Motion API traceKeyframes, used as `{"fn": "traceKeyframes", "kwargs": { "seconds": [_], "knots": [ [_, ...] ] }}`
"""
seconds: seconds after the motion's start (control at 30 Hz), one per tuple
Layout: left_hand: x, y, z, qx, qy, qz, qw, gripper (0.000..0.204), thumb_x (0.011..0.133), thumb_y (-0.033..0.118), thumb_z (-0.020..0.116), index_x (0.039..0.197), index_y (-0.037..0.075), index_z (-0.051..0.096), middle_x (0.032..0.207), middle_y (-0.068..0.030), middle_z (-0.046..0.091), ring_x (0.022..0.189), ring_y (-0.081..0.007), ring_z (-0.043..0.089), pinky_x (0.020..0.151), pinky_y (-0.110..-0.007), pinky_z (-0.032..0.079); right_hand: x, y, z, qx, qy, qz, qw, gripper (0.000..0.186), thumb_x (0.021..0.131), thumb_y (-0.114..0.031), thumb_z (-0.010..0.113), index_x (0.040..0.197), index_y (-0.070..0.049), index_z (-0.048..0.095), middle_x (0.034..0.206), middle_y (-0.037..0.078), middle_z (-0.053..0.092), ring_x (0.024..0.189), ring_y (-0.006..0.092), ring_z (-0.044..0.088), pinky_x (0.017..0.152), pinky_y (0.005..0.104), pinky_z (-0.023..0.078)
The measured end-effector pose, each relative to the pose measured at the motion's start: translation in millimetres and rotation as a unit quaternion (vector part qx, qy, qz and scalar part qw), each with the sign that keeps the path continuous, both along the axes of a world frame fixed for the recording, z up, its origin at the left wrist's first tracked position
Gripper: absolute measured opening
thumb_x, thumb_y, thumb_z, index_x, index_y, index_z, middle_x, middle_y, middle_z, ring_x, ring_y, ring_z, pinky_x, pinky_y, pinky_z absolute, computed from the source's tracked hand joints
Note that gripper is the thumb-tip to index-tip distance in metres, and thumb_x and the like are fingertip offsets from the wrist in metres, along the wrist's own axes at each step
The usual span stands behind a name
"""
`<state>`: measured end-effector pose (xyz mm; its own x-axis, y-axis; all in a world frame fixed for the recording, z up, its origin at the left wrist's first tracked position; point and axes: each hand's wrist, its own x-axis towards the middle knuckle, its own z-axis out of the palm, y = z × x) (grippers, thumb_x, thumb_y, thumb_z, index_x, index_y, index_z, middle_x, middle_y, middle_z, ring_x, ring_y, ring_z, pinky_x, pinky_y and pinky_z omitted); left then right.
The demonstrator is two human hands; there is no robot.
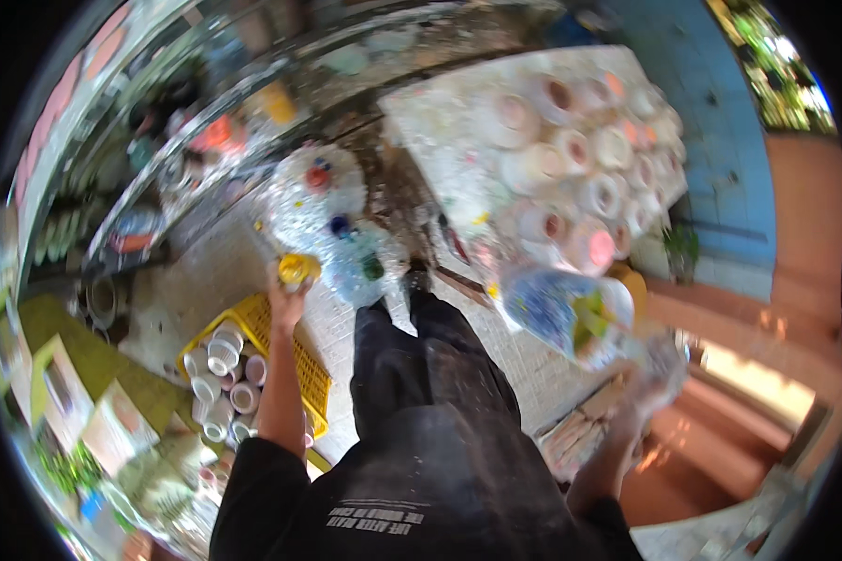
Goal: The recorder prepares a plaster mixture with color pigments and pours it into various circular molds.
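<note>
At left, the left hand (287, 299) has its fingers clamped on a small yellow container (297, 269), its underside hidden. At right, the right hand (660, 376) blurs beside a blue-streaked tub (544, 307); I cannot tell its fingers' state. Far right, whitish pots (533, 168) crowd a bench (449, 131), details smeared.

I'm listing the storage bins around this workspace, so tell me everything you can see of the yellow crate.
The yellow crate is box-shaped and open-topped, with slotted, lattice-like walls that look like moulded plastic. It stands upright, apparently on the pale floor, to the left of the person's legs and slanted in the view. Pale cups are piled inside. The left forearm crosses in front, hiding part of it; whether they touch cannot be told.
</note>
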<state>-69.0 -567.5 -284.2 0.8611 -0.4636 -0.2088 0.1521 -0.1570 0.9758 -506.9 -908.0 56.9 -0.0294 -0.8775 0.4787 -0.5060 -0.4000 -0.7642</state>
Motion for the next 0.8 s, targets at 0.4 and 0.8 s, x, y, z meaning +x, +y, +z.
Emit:
{"fn": "traceKeyframes", "kwargs": {
  "seconds": [0.4,0.8],
  "knots": [
    [56.1,-36.4,-141.9,0.229,-0.101,0.111,0.962,0.070,0.067,0.011,0.082,0.128,0.001,0.049,0.121,-0.0221,0.048,0.112,-0.0397,0.049,0.098,-0.045,0.041,-3.3,41.0,44.2,0.202,0.271,0.089,0.937,0.079,0.097,-0.066,0.032,0.116,0.006,0.057,0.093,0.011,0.061,0.069,0.0124,0.056,0.055,0.0253,0.042],
    [65.9,-81.0,-148.1,0.238,-0.177,0.025,0.954,0.072,0.067,0.012,0.084,0.128,0.003,0.047,0.120,-0.0225,0.047,0.109,-0.0417,0.051,0.094,-0.045,0.046,17.5,71.1,87.8,0.119,0.368,0.028,0.922,0.071,0.099,-0.059,0.035,0.110,0.006,0.060,0.055,0.004,0.051,0.043,0.0089,0.043,0.041,0.0239,0.030]
  ]
}}
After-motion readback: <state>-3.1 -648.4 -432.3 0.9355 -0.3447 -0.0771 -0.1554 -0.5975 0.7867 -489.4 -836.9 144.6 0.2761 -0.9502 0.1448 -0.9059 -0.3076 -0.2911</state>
